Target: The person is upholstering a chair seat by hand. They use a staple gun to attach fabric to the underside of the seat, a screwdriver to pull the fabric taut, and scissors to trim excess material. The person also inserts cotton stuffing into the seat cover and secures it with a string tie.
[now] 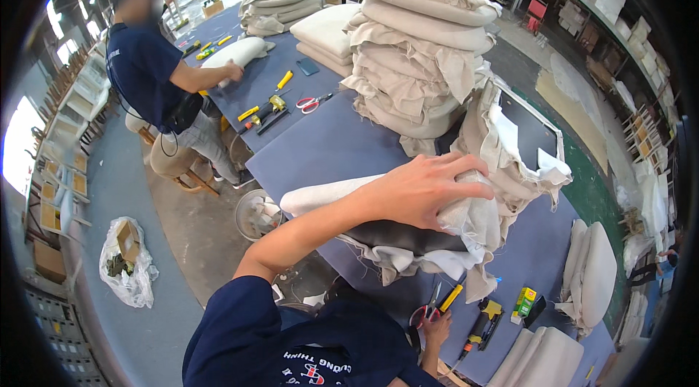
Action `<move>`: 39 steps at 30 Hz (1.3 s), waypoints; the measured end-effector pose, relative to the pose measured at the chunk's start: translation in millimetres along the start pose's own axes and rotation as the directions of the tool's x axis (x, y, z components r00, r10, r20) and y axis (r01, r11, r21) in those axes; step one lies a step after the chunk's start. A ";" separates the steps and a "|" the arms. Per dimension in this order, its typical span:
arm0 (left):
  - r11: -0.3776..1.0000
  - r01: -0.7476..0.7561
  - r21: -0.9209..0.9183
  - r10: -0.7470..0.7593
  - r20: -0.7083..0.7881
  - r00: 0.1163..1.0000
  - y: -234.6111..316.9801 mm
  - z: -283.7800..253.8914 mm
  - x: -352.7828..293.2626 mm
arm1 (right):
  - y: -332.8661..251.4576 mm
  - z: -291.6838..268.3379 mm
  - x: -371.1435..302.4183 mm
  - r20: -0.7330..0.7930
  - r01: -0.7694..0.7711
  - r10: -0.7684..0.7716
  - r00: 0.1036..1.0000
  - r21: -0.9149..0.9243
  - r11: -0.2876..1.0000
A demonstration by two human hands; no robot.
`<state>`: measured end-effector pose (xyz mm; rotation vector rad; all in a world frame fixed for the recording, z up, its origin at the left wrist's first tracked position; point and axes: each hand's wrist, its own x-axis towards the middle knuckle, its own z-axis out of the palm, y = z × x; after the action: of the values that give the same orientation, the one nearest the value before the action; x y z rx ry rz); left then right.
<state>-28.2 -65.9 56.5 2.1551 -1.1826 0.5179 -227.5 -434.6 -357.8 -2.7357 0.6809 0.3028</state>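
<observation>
My left hand (422,190) lies flat with spread fingers on top of a beige fabric-covered cushion (466,223) that rests on the blue-grey table (328,147). Loose cover cloth and a dark underside (408,235) show beneath the hand. My right hand (437,332) is low at the table's near edge, its fingers curled at the red handles of a pair of scissors (426,312). A yellow-handled tool (451,297) lies right beside the scissors.
A tall stack of beige cushion covers (422,45) stands behind the cushion. A yellow-black power tool (484,321) and a small yellow-green box (524,301) lie to the right. A co-worker (145,66) handles another cushion (240,52) at the far end. A bucket (258,216) stands on the floor.
</observation>
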 end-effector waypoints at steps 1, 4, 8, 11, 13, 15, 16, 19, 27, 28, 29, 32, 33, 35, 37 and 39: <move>1.000 0.008 -0.006 -0.008 -0.003 1.000 -1.5 -2.8 -1.9 | -7.2 3.7 1.5 -0.017 -0.045 0.045 0.999 0.025 0.999; 1.000 0.024 -0.014 -0.025 -0.038 0.999 -7.1 -5.6 -8.3 | -7.1 14.5 16.2 -0.123 -0.038 0.058 0.991 0.156 0.987; 0.994 0.107 -0.032 -0.108 -0.038 0.993 -15.2 -13.5 -19.9 | -14.7 12.8 38.0 -0.249 0.032 0.026 0.968 0.228 0.973; 0.992 0.089 -0.090 -0.096 -0.068 0.993 -29.4 -18.4 -9.1 | 55.5 24.1 96.7 -0.465 -0.129 0.170 0.869 0.119 0.985; 0.986 0.162 -0.051 -0.163 -0.034 0.986 -41.6 -21.9 -16.6 | 23.5 2.0 122.6 -0.406 0.163 -0.026 0.913 0.307 0.938; 0.983 0.163 -0.082 -0.167 -0.050 0.985 -54.7 -21.8 -13.4 | 43.2 -24.9 143.4 -0.381 0.022 0.046 0.924 0.172 0.985; 0.979 0.188 -0.084 -0.192 -0.042 0.981 -60.0 -20.5 -11.6 | 21.2 -31.4 145.5 -0.382 -0.107 0.191 0.904 0.231 0.967; 0.966 0.237 -0.106 -0.238 -0.002 0.971 -68.0 -22.1 -3.8 | 2.8 -54.2 141.2 -0.467 -0.160 0.270 0.842 0.263 0.952; 0.963 0.223 -0.148 -0.223 0.020 0.975 -86.3 -15.5 9.8 | -17.8 -109.5 54.5 -0.452 0.084 0.094 0.887 0.359 0.930; 0.962 0.233 -0.141 -0.231 0.025 0.973 -88.0 -14.4 11.5 | -15.0 -124.0 46.0 -0.485 0.087 0.097 0.869 0.342 0.936; 0.961 0.245 -0.128 -0.243 0.032 0.969 -90.4 -14.8 11.8 | -27.3 -147.2 27.9 -0.514 0.092 0.096 0.853 0.329 0.940; 0.959 0.253 -0.130 -0.256 -0.007 0.967 -95.4 -14.8 11.4 | -17.9 -182.4 -11.9 -0.571 0.078 0.058 0.819 0.210 0.974; 0.961 0.247 -0.128 -0.251 -0.017 0.968 -96.1 -15.1 11.6 | -7.1 -181.5 -22.9 -0.584 0.067 0.040 0.811 0.161 0.985; 0.965 0.223 -0.142 -0.230 -0.039 0.972 -95.4 -10.4 14.1 | -4.9 -161.2 -41.7 -0.590 0.146 0.025 0.807 0.240 0.960; 0.964 0.217 -0.154 -0.227 -0.053 0.972 -94.8 -11.7 12.4 | -2.9 -124.6 -50.6 -0.375 0.145 0.091 0.922 0.555 0.819; 0.949 0.273 -0.158 -0.287 -0.072 0.955 -92.7 -20.2 -1.2 | -60.5 -104.5 -48.6 -0.216 0.080 0.039 0.976 0.517 0.852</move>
<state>49.3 -13.6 39.9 2.1011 -0.8176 0.3891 -226.7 -399.0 -232.6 -2.2584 0.6691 -0.1781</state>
